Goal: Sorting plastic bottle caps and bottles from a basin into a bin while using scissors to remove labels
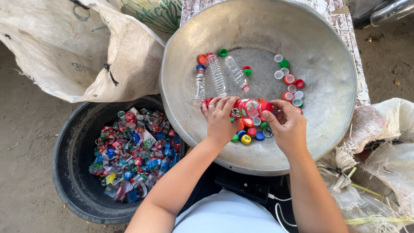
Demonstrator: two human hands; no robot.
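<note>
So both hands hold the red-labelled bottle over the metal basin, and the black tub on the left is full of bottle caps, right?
Not quite: the black tub holds torn labels, not caps, as the head view shows. Both hands, left hand and right hand, do hold the red-labelled bottle over the metal basin.

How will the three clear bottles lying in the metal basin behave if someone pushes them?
The clear bottles look empty and thin-walled, so they are probably very light and easy to dent. They lie on their sides, so a push across them would likely roll them down the curved metal basin toward the caps and the hands.
</note>
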